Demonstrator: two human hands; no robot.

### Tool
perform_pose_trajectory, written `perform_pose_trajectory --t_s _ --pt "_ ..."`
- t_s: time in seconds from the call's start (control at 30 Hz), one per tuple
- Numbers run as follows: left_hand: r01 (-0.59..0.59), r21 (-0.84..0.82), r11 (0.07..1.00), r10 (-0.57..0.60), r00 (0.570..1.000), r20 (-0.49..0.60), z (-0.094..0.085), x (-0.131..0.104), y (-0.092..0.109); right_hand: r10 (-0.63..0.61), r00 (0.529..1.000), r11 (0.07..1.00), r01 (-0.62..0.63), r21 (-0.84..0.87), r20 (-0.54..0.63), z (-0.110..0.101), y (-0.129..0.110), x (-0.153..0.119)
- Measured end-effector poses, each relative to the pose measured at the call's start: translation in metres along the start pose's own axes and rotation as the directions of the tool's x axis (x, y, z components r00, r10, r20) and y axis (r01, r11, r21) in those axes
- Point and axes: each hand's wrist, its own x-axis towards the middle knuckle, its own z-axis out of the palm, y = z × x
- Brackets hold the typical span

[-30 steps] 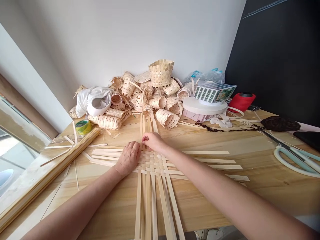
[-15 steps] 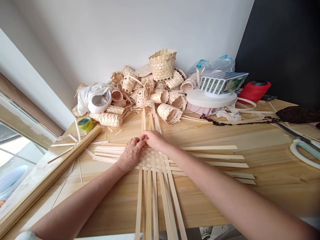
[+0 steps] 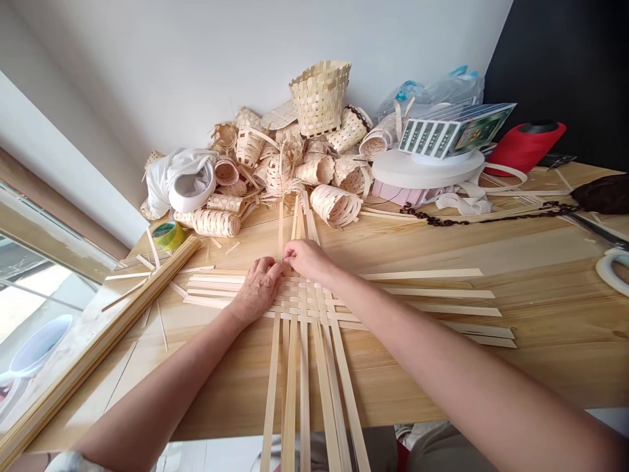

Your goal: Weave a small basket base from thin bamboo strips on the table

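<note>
bamboo strip mat (image 3: 314, 308) under flattened left hand (image 3: 258, 292), right hand (image 3: 304, 257) pinching one upright strip (image 3: 282, 229)

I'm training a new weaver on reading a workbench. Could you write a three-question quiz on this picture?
1. True or false: both hands meet at the far edge of the woven mat of flat strips.
2. What stands on top of the heap of small woven pieces by the wall? A) a red spool B) an upright woven basket C) a roll of tape
3. Which thing lies just beyond the far end of the bundle of long strips at the table's left edge?

Key
1. True: the left hand and the right hand touch there.
2. B: the upright woven basket.
3. The roll of green tape.
</note>
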Motion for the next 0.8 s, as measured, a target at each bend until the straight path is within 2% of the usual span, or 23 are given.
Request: perform_pose_trajectory --t_s 0.3,0.47,0.6,0.7,0.8 --pt "-0.008 -0.077 0.997 0.002 0.997 -0.084 0.001 -0.002 0.002 -0.058 0.998 0.997 0.058 -0.049 0.002 -0.005 -0.003 -0.005" --pt "0.035 -0.125 0.991 -0.056 0.984 -0.168 0.004 -0.003 -0.002 -0.088 0.996 0.987 0.085 -0.139 -0.014 -0.013 -0.009 -0.006" --pt "0.059 -0.121 0.991 -0.08 0.98 -0.183 0.005 -0.003 -0.003 -0.076 0.996 0.977 0.067 -0.204 -0.036 -0.016 -0.014 -0.008" --pt "0.073 -0.118 0.99 -0.094 0.978 -0.186 0.005 -0.003 -0.003 -0.079 0.996 0.984 0.073 -0.162 -0.032 -0.012 -0.017 -0.01" --pt "0.084 -0.135 0.987 -0.111 0.973 -0.203 0.005 -0.003 -0.004 -0.015 1.0 0.995 0.014 -0.101 -0.006 -0.007 -0.021 -0.008"
